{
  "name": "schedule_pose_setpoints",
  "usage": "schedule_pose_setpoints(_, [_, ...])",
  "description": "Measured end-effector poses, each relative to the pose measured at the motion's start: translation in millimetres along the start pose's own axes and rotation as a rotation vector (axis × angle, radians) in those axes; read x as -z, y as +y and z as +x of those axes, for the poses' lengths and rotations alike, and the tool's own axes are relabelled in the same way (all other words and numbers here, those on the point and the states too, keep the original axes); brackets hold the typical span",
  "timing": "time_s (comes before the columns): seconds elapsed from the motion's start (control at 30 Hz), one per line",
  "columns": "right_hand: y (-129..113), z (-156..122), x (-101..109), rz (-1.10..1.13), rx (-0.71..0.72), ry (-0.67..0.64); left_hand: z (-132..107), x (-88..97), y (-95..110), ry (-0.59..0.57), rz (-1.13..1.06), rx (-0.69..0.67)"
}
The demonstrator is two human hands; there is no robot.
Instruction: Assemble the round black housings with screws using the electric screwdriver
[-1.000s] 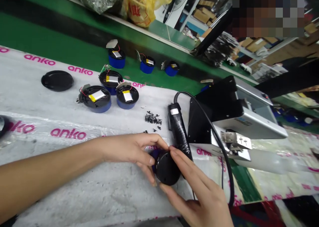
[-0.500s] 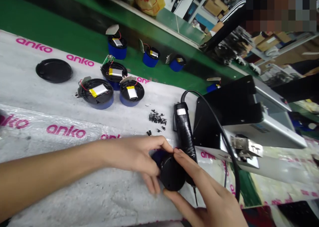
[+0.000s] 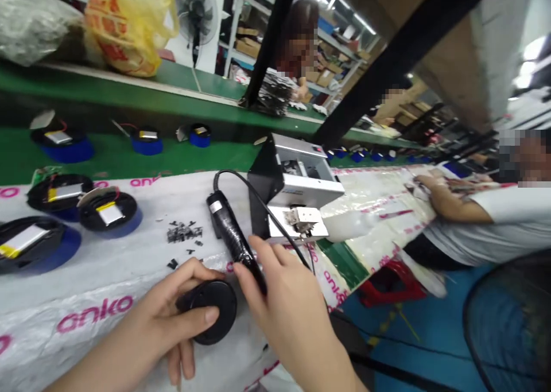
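My left hand (image 3: 166,314) grips a round housing with a black cover (image 3: 224,309), the thumb lying across the flat face. Just to its right, my right hand (image 3: 290,300) is closed around the lower part of a black electric screwdriver (image 3: 231,228), which lies slanted with its cable at the far end. My hand hides the screwdriver's tip. Small black pieces (image 3: 184,232) are scattered beyond my left hand. Open blue housings (image 3: 124,224) with black insides, a silver battery and red wires stand at the left.
A silver and black machine (image 3: 297,179) stands past the screwdriver. More blue housings (image 3: 147,144) sit on the green belt behind. A yellow bag (image 3: 129,27) rests on the ledge. At the right, a co-worker in a white shirt (image 3: 512,211) sits at the bench, near a fan (image 3: 508,317).
My right hand has let go of the round housing and taken hold of the electric screwdriver. The left hand keeps the housing. The view has swung to the right.
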State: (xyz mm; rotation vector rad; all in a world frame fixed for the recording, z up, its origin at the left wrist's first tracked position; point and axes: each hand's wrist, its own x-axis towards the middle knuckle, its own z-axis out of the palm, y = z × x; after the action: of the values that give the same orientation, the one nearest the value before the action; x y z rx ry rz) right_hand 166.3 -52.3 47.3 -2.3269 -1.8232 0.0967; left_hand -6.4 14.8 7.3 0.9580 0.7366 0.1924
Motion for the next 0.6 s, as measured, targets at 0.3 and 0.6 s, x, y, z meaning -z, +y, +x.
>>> schedule_pose_setpoints(0.3, [12.3,-11.3,-2.1,0.446,0.027,-0.081,0.4,1.5,-1.2,0.074,0.016,-0.031])
schedule_pose_setpoints(0.6, [32.4,-33.3,45.4,1.975,0.188,0.101,4.3,-6.0,1.0,0.113,0.04,-0.042])
